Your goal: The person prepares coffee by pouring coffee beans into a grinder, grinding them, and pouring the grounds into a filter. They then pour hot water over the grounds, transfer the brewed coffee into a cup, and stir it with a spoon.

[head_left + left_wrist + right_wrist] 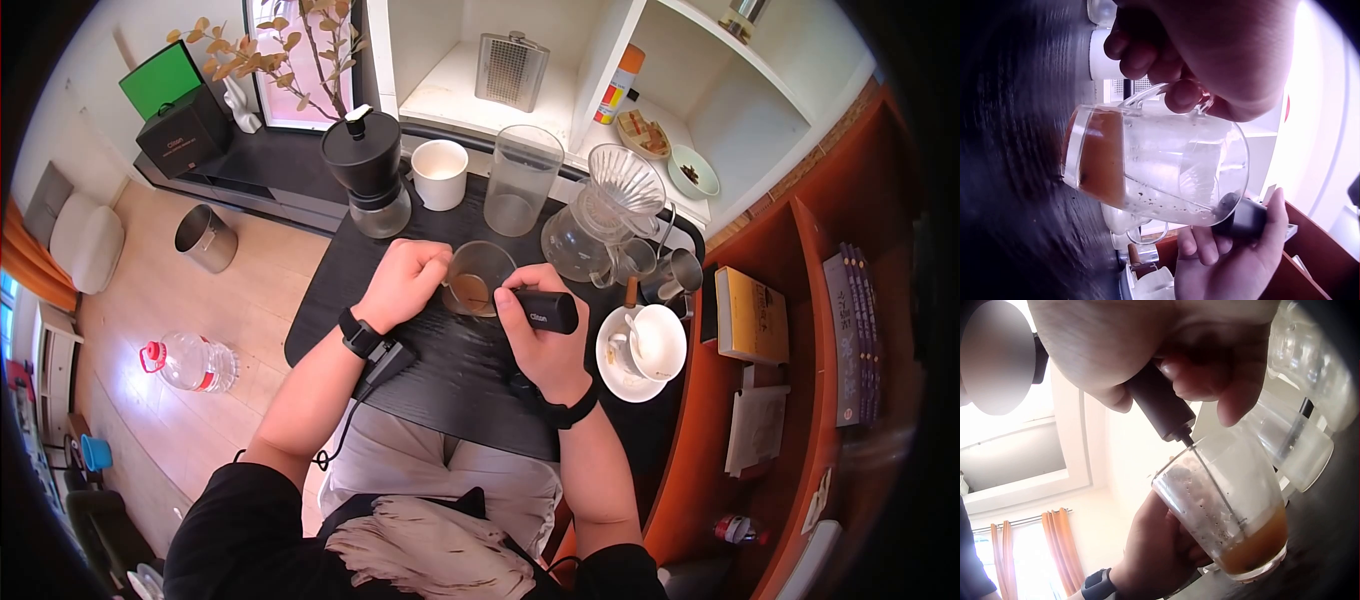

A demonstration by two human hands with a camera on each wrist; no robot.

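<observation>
A clear glass mug [482, 262] with brown liquid in its bottom stands on the black table, specks and drops clinging to its inner wall. My left hand [405, 287] grips the mug's handle, seen best in the left wrist view. In my right hand [545, 340] is a black handheld milk frother [1163, 406], held at a slant over the rim. Its thin metal shaft [1217, 484] runs down inside the glass, its lower end at the brown liquid [1102, 153]. The whisk head hardly shows.
Behind the mug stand a black coffee grinder [362, 165], a white cup [439, 175], a tall glass [522, 180] and a ribbed dripper [626, 180] on a glass server [575, 245]. To the right, a white bowl [660, 343] sits on a plate [612, 385] beside a metal pitcher [680, 272].
</observation>
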